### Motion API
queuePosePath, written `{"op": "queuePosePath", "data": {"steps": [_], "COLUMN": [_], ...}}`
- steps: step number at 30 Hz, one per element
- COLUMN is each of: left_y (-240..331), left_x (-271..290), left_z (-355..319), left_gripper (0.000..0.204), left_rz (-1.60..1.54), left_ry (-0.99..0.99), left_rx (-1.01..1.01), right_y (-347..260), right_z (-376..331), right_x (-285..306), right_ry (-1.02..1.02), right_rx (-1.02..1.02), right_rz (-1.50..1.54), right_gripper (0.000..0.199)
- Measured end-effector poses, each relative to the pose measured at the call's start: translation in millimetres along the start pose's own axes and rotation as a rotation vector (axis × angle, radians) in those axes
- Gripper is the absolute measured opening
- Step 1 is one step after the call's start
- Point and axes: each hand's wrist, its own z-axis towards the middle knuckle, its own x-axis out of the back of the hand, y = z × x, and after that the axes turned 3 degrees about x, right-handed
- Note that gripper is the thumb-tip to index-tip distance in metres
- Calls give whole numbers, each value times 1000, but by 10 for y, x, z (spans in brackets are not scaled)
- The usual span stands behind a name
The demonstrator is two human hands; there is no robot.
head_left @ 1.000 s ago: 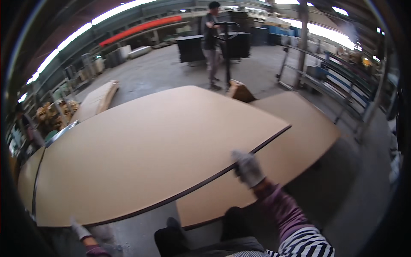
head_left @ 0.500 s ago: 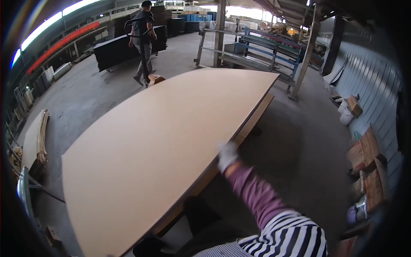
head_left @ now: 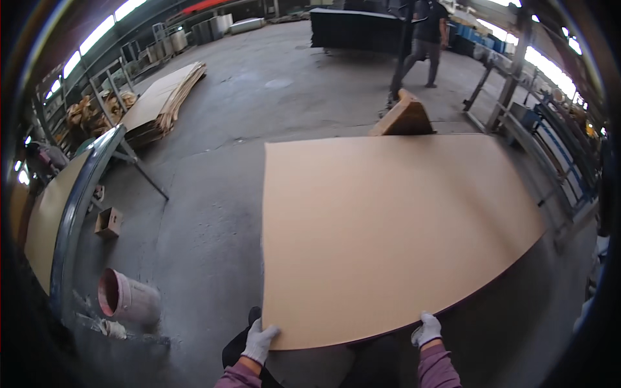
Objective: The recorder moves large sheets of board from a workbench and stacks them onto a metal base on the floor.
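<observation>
A large tan cardboard sheet [head_left: 394, 226] lies flat in front of me, its near edge close to my body. My left hand [head_left: 259, 340], in a whitish work glove, grips the sheet's near left corner with the thumb on top. Along the near edge, farther right, my right hand [head_left: 427, 330] wears a similar glove and is closed on the rim, thumb uppermost. The fingers of both hands are hidden beneath the sheet. What supports the sheet from below cannot be seen.
Beyond the far edge stands an orange-brown pallet jack [head_left: 406, 116]. A person [head_left: 427, 45] is behind it, near a black stack [head_left: 356, 29]. On the left are a metal-framed table [head_left: 71, 213], a pinkish bucket [head_left: 129, 297], a small box [head_left: 108, 222] and stacked sheets [head_left: 165, 103]. Metal racks [head_left: 550, 142] stand right.
My view has swung left. My right hand, blurred on the long edge before, now grips the near edge, and my left hand has come into view on the corner.
</observation>
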Motion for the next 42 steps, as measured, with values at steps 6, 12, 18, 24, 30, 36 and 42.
{"op": "queuePosePath", "data": {"steps": [6, 12, 18, 24, 30, 36, 42], "left_y": [-876, -782, -1144, -843, -385, -176, 504], "left_x": [342, 118, 402, 263, 630, 2492, 4388], "left_z": [1003, 1166, 1211, 1201, 1158, 157, -1491], "left_gripper": [44, 50, 48, 47, 34, 21, 46], "left_rz": [258, 711, 630, 796, 1113, -216, -944], "left_ry": [79, 205, 210, 252, 350, 790, 387], "left_rx": [278, 430, 483, 491, 606, 252, -728], "right_y": [581, 909, 1090, 858, 350, -362, -545], "right_z": [715, 1065, 815, 706, 669, -697, -1531], "right_x": [-416, -12, -157, -284, -317, -1061, -1098], "right_ry": [119, 66, 37, -49, -276, -434, -615], "right_rx": [-379, -515, -297, -363, -342, -203, -36], "right_rz": [-191, -220, -105, -319, -1107, -829, -930], "right_gripper": [10, 12, 19, 29, 19, 28, 25]}}
